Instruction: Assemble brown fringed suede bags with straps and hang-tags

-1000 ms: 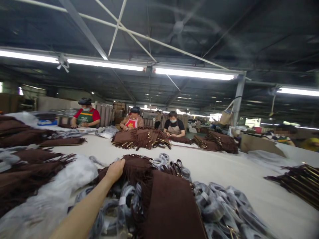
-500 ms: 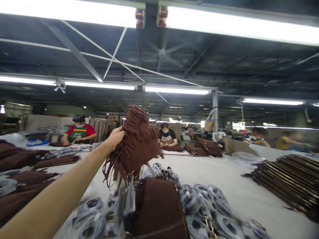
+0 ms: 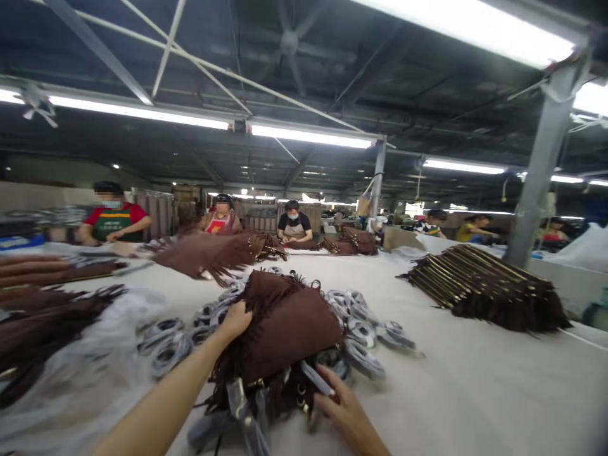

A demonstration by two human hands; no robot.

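Note:
My left hand [image 3: 236,318] is closed on the top edge of a brown fringed suede bag [image 3: 284,323] that lies on a pile in front of me on the white table [image 3: 475,380]. Near the lower edge of the bag, my right hand [image 3: 342,405] reaches in, its fingers pinching a thin plastic-wrapped strap [image 3: 313,378]. Several coiled straps in clear plastic [image 3: 361,329] lie around the bag.
A stack of brown fringed bags with gold bars [image 3: 484,285] lies to the right, and more brown pieces [image 3: 42,310] are heaped at left with plastic sheeting [image 3: 71,380]. Several people [image 3: 114,218] work at the table's far side. A grey pillar [image 3: 539,164] stands at right.
My left hand lifted the fringed bag high off the pile, then lowered it back onto the heap. My right hand has come into view at the bag's lower edge. The view swung right.

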